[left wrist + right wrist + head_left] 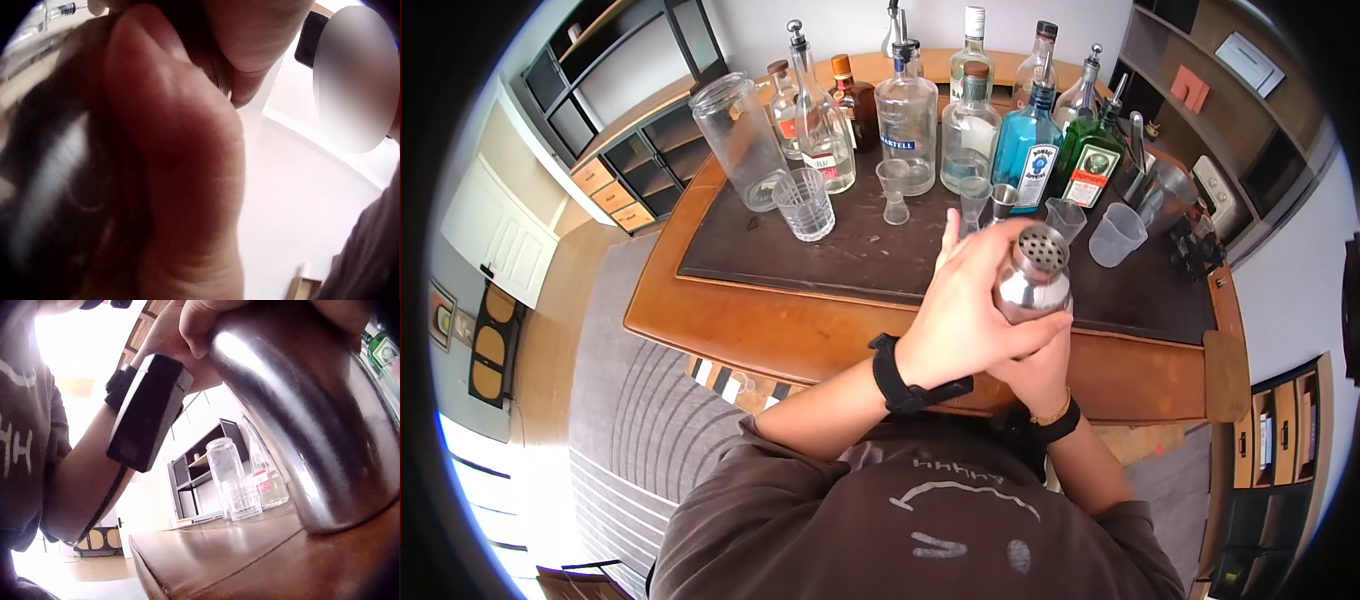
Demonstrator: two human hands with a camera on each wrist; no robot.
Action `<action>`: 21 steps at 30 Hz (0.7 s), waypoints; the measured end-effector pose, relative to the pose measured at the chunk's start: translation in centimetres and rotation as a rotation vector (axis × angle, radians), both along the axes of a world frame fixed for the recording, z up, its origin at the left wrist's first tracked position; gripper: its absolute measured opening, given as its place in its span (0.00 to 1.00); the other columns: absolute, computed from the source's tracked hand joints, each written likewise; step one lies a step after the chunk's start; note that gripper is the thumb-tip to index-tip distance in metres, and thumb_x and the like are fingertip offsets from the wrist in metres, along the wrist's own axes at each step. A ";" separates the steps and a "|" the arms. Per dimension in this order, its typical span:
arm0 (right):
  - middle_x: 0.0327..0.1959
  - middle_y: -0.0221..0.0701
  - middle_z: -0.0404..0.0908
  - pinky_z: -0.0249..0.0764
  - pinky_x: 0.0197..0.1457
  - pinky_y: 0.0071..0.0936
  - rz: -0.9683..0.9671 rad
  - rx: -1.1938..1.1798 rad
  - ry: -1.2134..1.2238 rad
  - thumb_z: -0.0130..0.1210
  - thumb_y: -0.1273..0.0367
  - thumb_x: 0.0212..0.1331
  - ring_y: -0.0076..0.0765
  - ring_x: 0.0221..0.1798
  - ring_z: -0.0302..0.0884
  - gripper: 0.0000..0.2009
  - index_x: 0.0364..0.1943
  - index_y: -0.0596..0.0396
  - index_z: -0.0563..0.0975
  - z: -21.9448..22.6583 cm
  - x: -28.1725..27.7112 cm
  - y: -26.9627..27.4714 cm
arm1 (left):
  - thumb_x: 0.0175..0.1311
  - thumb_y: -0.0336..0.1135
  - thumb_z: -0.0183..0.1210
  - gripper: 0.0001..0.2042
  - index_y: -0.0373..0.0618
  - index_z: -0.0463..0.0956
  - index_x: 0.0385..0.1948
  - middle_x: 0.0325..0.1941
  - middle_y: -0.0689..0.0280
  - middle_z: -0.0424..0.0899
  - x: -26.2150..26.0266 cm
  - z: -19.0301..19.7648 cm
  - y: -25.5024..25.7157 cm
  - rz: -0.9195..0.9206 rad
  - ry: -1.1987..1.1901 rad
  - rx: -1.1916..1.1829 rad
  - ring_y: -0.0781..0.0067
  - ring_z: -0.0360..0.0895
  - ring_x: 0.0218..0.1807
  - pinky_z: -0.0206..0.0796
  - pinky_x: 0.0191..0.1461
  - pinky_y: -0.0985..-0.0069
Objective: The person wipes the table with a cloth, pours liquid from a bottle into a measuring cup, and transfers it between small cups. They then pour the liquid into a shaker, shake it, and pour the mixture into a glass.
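Observation:
A steel cocktail shaker [1032, 290] is held in front of the chest, over the desk's near edge, its perforated strainer top [1042, 248] facing up. My left hand [965, 300] grips it around the upper part, with the thumb across the near side. Lower down, my right hand [1040, 372] holds the body, partly hidden behind the left. In the right wrist view the shiny shaker body [300, 425] fills the upper right. The left wrist view is mostly a thumb [187, 156] beside the blurred dark metal of the shaker [56, 169].
Along the back of the desk [800, 325] stand several bottles, among them a blue bottle [1026, 160] and a green bottle [1092, 165]. Nearer are a cut-glass tumbler [806, 208], a small hourglass-shaped glass [895, 200], a metal jigger [1002, 200] and a plastic cup [1117, 236].

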State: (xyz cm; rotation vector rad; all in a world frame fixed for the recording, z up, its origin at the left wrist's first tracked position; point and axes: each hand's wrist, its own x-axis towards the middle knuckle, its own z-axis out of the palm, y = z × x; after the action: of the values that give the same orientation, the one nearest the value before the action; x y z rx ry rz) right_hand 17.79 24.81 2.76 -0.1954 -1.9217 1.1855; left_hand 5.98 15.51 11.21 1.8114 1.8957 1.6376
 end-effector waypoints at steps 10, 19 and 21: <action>0.66 0.42 0.60 0.58 0.70 0.34 0.474 -0.398 0.047 0.60 0.56 0.61 0.38 0.69 0.59 0.42 0.68 0.62 0.47 2.7 -5.1 -3.6 | 0.31 0.43 0.82 0.67 0.43 0.36 0.73 0.70 0.52 0.58 -4.0 -3.1 -5.1 -0.162 -0.486 0.235 0.57 0.58 0.71 0.49 0.74 0.61; 0.78 0.49 0.35 0.34 0.79 0.37 0.780 -0.118 -0.153 0.23 0.43 0.72 0.46 0.80 0.29 0.40 0.74 0.62 0.37 0.6 -10.9 -5.2 | 0.41 0.40 0.77 0.47 0.36 0.57 0.64 0.59 0.59 0.73 -10.4 -1.2 -12.2 0.193 -0.389 -0.057 0.67 0.69 0.62 0.58 0.68 0.70; 0.76 0.52 0.41 0.36 0.79 0.38 0.729 -0.131 -0.150 0.23 0.43 0.71 0.49 0.80 0.35 0.39 0.73 0.63 0.43 0.2 -10.8 -4.5 | 0.42 0.41 0.77 0.45 0.36 0.59 0.63 0.56 0.59 0.75 -12.2 -0.7 -13.0 0.259 -0.356 -0.130 0.69 0.71 0.60 0.60 0.66 0.71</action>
State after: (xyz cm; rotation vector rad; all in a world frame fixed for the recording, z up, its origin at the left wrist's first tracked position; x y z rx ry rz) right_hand 7.03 20.33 2.99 0.3965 -2.1164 1.8086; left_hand -6.27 2.52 10.51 1.1708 2.0723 1.7202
